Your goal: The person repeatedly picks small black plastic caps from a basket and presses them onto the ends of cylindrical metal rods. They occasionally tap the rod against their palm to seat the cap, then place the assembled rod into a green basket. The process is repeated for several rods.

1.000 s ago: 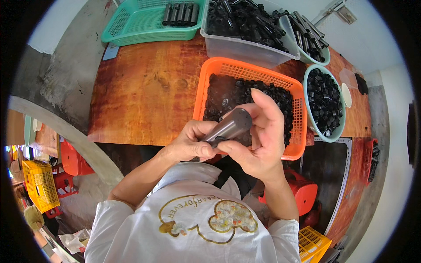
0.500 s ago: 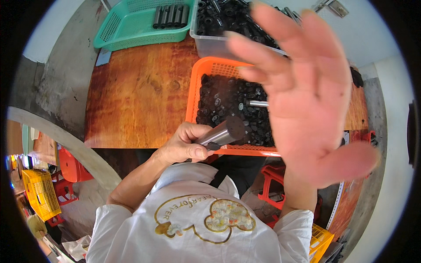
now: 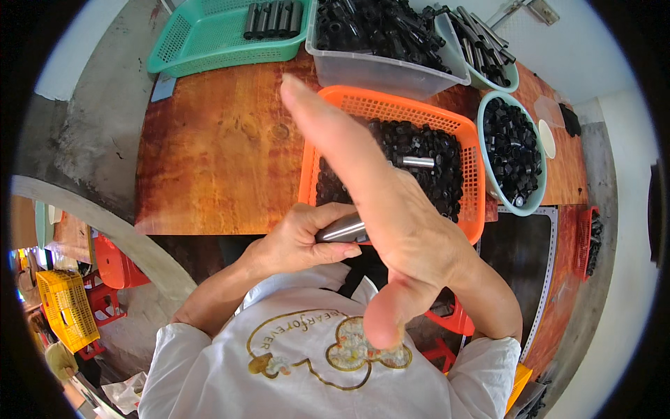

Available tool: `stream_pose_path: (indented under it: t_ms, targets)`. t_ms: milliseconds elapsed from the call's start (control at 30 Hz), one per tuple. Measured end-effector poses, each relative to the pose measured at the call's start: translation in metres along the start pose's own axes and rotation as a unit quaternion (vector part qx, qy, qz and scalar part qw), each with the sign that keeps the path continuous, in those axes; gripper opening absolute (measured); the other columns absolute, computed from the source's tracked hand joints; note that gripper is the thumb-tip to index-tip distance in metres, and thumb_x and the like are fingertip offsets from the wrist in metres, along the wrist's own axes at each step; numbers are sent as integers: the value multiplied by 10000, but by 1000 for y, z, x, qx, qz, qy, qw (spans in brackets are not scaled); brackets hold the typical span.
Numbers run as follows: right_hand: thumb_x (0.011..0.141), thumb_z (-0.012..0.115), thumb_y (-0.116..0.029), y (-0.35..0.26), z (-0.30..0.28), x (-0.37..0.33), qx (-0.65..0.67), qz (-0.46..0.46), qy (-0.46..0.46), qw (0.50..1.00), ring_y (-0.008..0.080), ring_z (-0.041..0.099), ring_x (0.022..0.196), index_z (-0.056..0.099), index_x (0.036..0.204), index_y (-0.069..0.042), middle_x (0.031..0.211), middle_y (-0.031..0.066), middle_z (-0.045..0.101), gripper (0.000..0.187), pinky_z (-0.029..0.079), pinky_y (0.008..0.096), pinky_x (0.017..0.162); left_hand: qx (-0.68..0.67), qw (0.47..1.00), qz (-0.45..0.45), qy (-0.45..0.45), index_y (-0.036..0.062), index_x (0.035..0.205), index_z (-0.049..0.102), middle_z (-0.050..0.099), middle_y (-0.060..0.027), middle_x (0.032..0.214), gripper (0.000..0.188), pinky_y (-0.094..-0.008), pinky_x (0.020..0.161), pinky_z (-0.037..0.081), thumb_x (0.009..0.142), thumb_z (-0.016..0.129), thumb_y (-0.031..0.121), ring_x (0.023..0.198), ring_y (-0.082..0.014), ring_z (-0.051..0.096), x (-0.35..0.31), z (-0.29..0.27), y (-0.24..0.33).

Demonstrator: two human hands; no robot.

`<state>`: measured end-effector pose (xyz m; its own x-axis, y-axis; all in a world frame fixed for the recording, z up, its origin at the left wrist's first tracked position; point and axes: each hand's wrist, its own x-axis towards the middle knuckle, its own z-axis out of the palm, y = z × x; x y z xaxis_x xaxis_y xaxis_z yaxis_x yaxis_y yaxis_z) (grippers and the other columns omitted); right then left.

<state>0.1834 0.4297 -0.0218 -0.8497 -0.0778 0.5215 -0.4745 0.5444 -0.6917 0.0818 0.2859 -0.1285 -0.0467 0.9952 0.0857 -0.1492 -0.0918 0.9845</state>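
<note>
My left hand point(image 3: 296, 237) is closed round a dark grey metal cylinder point(image 3: 342, 230) at the near edge of the orange basket point(image 3: 478, 181). Raised close to the view, my right hand point(image 3: 412, 227) covers the cylinder's far end. Its thumb and an outstretched finger stand wide apart, with nothing between them. Whether it touches the cylinder I cannot tell. Small black plastic parts point(image 3: 440, 143) fill the basket, and a shiny silver tube point(image 3: 417, 161) lies on top of them.
Behind the basket stands a clear bin point(image 3: 391, 77) of black parts. A green basket point(image 3: 202, 66) at the far left holds several grey cylinders point(image 3: 273, 21). To the right are a round tub point(image 3: 543, 185) of black pieces and a bowl point(image 3: 513, 80) of metal rods. The wooden table point(image 3: 216, 153) extends left.
My right hand has swung left and turned, from over the basket's right side to in front of the cylinder. The cylinder has tipped lower in my left hand.
</note>
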Motion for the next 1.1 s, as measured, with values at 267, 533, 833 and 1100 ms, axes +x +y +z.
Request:
stream_pose_path:
  t_ms: [267,533,833,1100]
  targets:
    - [708,430,-842,4,6,-10,77,124,99,984,371,128,1467,36,1510,48,1568,261,113,1260,159,448,1166,351,935,42,32,6,1224,578,696,-152,871,481,-364,656,560,821,759,197,754,-269,706,0,-11,28]
    - [892,158,-772,17,6,-10,444,187,274,832,330,126,1472,127,1533,-48,1579,209,152,967,63,455,1192,325,941,88,37,0,1250,557,650,-115,779,516,-348,589,523,850,726,280,661,-223,660,5,-15,20]
    - [1002,446,-452,34,-8,-37,278,279,329,858,212,583,1074,419,1387,-15,1366,176,516,583,452,305,814,-249,957,-132,71,-24,1212,512,491,-40,554,667,-217,336,316,1016,255,559,365,-82,385,0,-18,21]
    - [906,690,-190,46,19,-40,266,282,327,862,104,612,845,450,1312,0,1041,133,682,509,438,208,626,-345,923,-163,39,-20,1185,513,523,-83,608,741,-238,341,336,986,225,633,374,-112,403,10,-5,19]
